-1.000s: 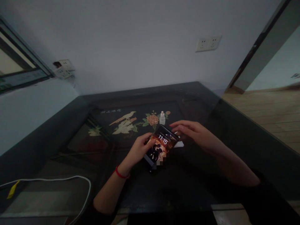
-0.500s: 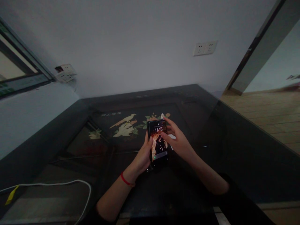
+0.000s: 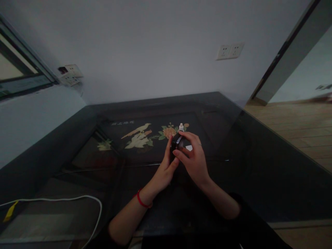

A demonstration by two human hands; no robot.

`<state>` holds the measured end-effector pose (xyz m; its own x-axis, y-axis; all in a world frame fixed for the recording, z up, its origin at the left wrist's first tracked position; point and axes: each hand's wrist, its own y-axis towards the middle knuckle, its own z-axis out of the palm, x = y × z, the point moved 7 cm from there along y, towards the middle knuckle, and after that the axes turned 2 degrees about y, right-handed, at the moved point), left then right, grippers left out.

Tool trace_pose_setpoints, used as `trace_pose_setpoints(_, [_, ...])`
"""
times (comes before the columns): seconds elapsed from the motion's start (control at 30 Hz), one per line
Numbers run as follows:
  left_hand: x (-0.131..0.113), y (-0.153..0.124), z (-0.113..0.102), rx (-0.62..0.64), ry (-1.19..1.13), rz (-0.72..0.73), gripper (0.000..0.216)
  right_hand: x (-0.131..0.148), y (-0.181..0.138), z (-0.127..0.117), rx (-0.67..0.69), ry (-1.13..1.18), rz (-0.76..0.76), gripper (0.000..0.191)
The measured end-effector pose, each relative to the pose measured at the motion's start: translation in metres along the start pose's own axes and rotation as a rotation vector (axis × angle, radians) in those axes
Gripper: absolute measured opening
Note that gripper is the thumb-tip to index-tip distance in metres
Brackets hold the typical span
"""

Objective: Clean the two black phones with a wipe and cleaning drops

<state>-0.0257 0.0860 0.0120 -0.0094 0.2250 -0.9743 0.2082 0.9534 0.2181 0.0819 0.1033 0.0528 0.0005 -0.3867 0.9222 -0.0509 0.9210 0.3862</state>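
A dark smartphone [image 3: 177, 141] is held up over the table, turned nearly edge-on so that its screen no longer shows. My left hand [image 3: 166, 168] grips it from the left and below, a red cord bracelet on the wrist. Around its right edge and top curl the thumb and fingers of my right hand [image 3: 193, 157]. Just beyond the fingertips a small white bottle [image 3: 181, 127] stands on the table, its lower part hidden by my right hand. A white piece [image 3: 189, 148], perhaps paper, shows partly behind that hand.
The dark glossy table [image 3: 233, 180] carries an inlaid bird and flower picture [image 3: 140, 140]. A white cable [image 3: 59, 199] with a yellow tag [image 3: 10, 211] loops at the lower left. Wall sockets [image 3: 230, 51] sit above the table's far edge.
The phone has turned from screen towards me to nearly edge-on, hiding the lit display. Both hands have shifted their hold with it, and more of the white bottle shows.
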Motion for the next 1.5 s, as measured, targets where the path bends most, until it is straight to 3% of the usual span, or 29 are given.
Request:
trace_pose_setpoints(0.23, [0.006, 0.001, 0.000, -0.031, -0.109, 0.012, 0.075, 0.001, 0.000, 0.000, 0.025, 0.046, -0.051, 0.042])
trace_pose_setpoints(0.4, [0.022, 0.006, -0.027, -0.305, -0.390, -0.213, 0.073, 0.002, 0.002, -0.014, -0.065, 0.022, -0.099, 0.040])
trace_pose_setpoints(0.5, [0.028, 0.012, -0.041, -0.376, -0.413, -0.294, 0.069, 0.008, 0.008, -0.024, -0.100, 0.013, -0.127, 0.039])
trace_pose_setpoints(0.57, [0.033, 0.016, -0.049, -0.395, -0.329, -0.305, 0.067, 0.015, 0.016, -0.032, -0.122, -0.044, -0.156, 0.037])
trace_pose_setpoints(0.63, [0.042, 0.020, -0.060, -0.416, -0.102, -0.339, 0.058, 0.019, 0.026, -0.036, -0.124, -0.201, -0.165, 0.036])
trace_pose_setpoints(0.73, [0.057, 0.027, -0.071, -0.412, 0.030, -0.364, 0.043, 0.012, 0.040, -0.028, -0.002, -0.580, -0.100, 0.035])
trace_pose_setpoints(0.9, [0.058, 0.033, -0.089, -0.421, 0.349, -0.312, 0.045, -0.018, 0.047, -0.003, 0.168, -0.963, 0.102, 0.038])
trace_pose_setpoints(1.3, [0.065, 0.027, -0.093, -0.151, 0.965, -0.495, 0.042, -0.056, 0.055, 0.025, 0.204, -1.162, 0.261, 0.049])
trace_pose_setpoints(1.5, [0.056, 0.022, -0.089, -0.065, 1.181, -0.521, 0.039, -0.076, 0.059, 0.037, 0.236, -1.281, 0.314, 0.054])
